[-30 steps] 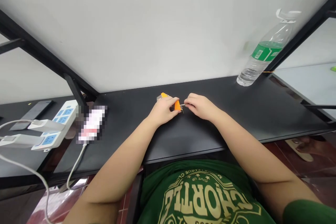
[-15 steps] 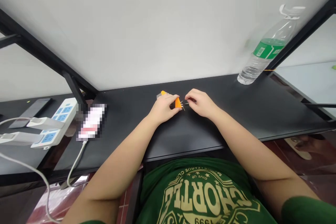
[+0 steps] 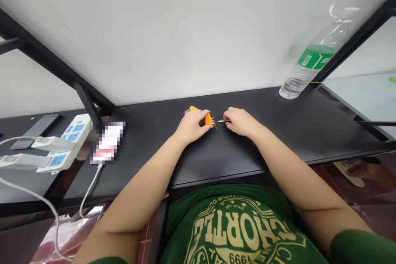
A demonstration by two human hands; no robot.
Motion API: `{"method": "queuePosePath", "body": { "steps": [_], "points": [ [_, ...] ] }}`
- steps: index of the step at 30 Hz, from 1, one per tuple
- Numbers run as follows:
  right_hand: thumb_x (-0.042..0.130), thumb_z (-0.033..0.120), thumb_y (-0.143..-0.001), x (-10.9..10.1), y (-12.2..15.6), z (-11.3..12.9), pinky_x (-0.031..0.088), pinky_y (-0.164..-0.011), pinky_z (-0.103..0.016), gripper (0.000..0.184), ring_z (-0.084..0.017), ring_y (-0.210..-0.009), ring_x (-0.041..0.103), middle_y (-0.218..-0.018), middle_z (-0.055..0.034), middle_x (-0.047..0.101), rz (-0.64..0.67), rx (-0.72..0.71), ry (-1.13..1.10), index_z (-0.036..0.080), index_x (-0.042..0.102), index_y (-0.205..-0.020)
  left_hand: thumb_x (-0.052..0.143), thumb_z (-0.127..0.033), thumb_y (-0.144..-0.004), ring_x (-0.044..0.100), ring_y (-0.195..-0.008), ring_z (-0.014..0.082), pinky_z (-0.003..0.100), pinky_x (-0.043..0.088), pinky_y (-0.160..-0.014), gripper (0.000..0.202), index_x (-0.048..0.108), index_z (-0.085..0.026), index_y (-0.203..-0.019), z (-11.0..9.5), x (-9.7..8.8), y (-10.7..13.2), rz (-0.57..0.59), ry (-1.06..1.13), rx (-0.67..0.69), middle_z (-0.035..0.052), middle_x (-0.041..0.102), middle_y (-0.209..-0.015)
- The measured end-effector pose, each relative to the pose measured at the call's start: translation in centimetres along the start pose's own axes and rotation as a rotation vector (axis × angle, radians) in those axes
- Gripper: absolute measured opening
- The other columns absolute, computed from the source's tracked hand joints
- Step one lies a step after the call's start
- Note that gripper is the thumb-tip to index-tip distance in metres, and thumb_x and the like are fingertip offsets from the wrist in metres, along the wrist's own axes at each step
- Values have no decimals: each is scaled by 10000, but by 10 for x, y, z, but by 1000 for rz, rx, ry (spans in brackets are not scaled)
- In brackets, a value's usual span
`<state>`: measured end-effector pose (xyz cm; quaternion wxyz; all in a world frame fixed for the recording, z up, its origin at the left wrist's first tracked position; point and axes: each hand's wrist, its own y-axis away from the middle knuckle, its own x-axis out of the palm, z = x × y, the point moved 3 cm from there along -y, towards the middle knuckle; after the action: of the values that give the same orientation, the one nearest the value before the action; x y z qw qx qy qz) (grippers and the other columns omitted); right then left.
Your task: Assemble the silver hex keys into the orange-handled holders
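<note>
My left hand [image 3: 192,127] is closed around an orange hex key holder [image 3: 208,119] above the black tabletop. Short metal key ends [image 3: 214,122] stick out of its right side, and several thin rods [image 3: 187,111] show at its far left end. Fingers cover the holder's middle. Just to the right, my right hand [image 3: 243,121] pinches a thin dark metal hex key [image 3: 222,121] between thumb and fingers. Its tip points left at the holder, with a small gap between them. The rest of this key is hidden in the hand.
A large clear bottle with a green label [image 3: 317,57] stands at the back right of the black table [image 3: 216,161]. On the left lie a blurred-out phone [image 3: 108,142] on a white cable and a white power strip [image 3: 66,144] with chargers. Black frame posts rise at both sides.
My right hand has moved slightly right, away from the holder, and more of the hex key shows. My left hand keeps the holder in nearly the same place.
</note>
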<state>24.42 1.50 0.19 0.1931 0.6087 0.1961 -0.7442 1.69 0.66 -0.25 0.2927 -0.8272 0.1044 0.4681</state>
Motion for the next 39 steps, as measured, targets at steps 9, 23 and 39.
{"method": "queuePosePath", "body": {
  "steps": [9, 23, 39],
  "points": [
    [622, 120, -923, -2, 1, 4, 433, -783, -329, 110, -240, -960, 647, -1044, -107, 684, 76, 22, 51, 185, 708, -903, 771, -383, -892, 723, -1116, 283, 440, 569, -1033, 451, 701, -270, -1323, -3, 0, -1, 47, -7, -32, 57, 790, -1170],
    [496, 133, -1007, -10, 7, 10, 458, -794, -300, 211, -194, -851, 604, -1035, -86, 675, -268, -171, -242, 193, 699, -1004, 722, -397, -925, 723, -1088, 282, 438, 580, -990, 466, 666, -255, -1365, -3, 2, -1, 79, 51, 6, 64, 784, -1139],
    [495, 89, -973, -15, 8, 22, 539, -845, -331, 252, -206, -911, 649, -1062, -99, 694, -321, -248, -458, 192, 712, -1050, 752, -465, -921, 660, -1107, 288, 462, 495, -1042, 413, 725, -242, -1268, -9, -6, -1, 68, 13, 82, 71, 775, -1055]
  ]
}}
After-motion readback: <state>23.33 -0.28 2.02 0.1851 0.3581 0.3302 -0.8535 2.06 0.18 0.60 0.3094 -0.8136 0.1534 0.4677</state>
